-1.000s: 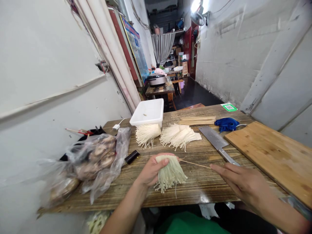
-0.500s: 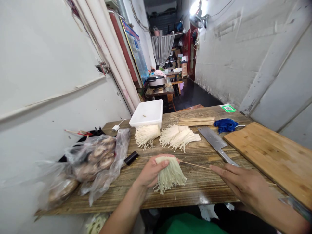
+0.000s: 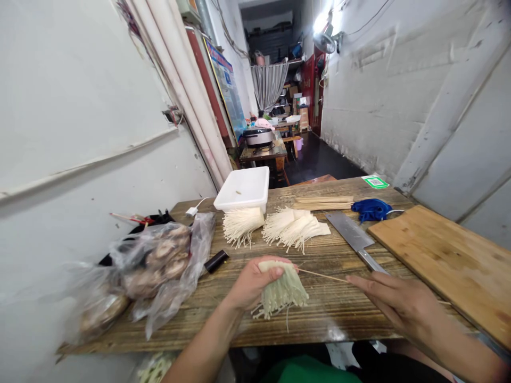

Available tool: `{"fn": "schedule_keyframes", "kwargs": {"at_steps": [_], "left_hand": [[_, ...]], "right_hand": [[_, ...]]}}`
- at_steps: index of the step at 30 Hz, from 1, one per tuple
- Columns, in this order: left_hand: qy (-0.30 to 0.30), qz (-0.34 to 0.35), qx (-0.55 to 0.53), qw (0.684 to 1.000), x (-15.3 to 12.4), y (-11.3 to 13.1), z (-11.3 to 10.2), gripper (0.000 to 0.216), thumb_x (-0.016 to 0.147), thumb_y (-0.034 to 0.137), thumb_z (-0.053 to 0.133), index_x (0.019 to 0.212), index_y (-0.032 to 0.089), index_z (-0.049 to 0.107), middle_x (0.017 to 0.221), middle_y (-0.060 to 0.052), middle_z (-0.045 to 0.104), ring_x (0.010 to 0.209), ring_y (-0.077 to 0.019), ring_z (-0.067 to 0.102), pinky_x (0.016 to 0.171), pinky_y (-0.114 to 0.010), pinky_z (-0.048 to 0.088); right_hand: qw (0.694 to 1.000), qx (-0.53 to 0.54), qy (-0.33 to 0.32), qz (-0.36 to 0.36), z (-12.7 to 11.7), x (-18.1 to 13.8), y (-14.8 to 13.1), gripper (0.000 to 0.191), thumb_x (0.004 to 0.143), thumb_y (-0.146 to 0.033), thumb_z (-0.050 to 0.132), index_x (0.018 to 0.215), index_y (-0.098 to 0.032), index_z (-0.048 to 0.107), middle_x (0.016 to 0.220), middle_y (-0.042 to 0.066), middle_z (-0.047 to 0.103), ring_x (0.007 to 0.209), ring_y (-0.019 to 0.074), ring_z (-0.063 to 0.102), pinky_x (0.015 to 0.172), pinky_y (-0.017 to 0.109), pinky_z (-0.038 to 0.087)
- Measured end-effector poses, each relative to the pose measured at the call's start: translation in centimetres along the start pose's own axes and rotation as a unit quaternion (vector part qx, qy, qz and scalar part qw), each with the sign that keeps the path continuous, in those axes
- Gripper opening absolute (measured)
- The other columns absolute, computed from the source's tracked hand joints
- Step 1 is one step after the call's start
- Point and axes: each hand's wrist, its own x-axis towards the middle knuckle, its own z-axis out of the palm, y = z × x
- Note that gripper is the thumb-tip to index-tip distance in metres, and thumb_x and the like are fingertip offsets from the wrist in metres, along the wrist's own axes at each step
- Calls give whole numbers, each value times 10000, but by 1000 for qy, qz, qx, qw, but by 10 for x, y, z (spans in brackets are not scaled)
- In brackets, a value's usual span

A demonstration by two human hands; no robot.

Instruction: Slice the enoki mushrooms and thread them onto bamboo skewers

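Note:
My left hand (image 3: 255,282) is closed around a flat bunch of enoki mushrooms (image 3: 283,290), thumb on the near face, stems hanging down with the caps lowest. A thin wooden skewer (image 3: 323,275) runs from the bunch's top right edge to my right hand (image 3: 399,300), whose fingers pinch it. The skewer's tip is hidden at the bunch. Beyond my hands lie more enoki bunches (image 3: 295,226) and a thicker enoki bundle (image 3: 242,224) on the wooden table (image 3: 191,314).
A cleaver (image 3: 351,234) lies beside a cutting board (image 3: 443,260) on the right. Behind are loose skewers (image 3: 323,202), a blue cloth (image 3: 372,209) and a white plastic container (image 3: 243,189). Bagged shiitake mushrooms (image 3: 167,260) and a black cylinder (image 3: 216,261) sit left.
The view has shifted slightly. Both hands keep their hold on the enoki and the skewer, and the skewer stays at the bunch's top edge with little visible movement.

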Motion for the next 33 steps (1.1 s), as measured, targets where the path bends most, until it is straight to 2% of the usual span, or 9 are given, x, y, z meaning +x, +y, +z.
{"fn": "schedule_keyframes", "kwargs": {"at_steps": [7,14,21,33], "left_hand": [[13,34,81,996,1,0,3,225,725,273,771,908,143,756,969,-105,751,847,-194,699,785,-285,533],[3,34,142,989,-2,8,19,213,723,287,767,889,153,768,964,-112,750,861,-201,707,786,-277,534],[-18,32,175,984,-8,16,30,239,740,303,752,909,134,769,960,-134,746,842,-206,713,762,-273,543],[-37,41,188,981,-7,14,34,216,758,270,741,929,141,765,976,-120,744,858,-173,713,763,-230,541]], "right_hand": [[999,27,-4,-19,-9,6,-2,371,950,-158,407,1250,-261,599,758,28,662,587,112,629,538,195,495],[999,27,-17,-19,-6,10,-11,354,962,-159,371,1224,-230,597,897,61,692,719,134,680,592,214,548],[999,18,-18,-40,-19,17,-19,361,956,-140,347,1187,-213,614,817,53,693,645,125,667,536,198,529],[997,14,-7,-71,-21,18,-20,332,954,-131,356,1194,-194,577,740,21,635,572,112,607,479,208,450]]}}
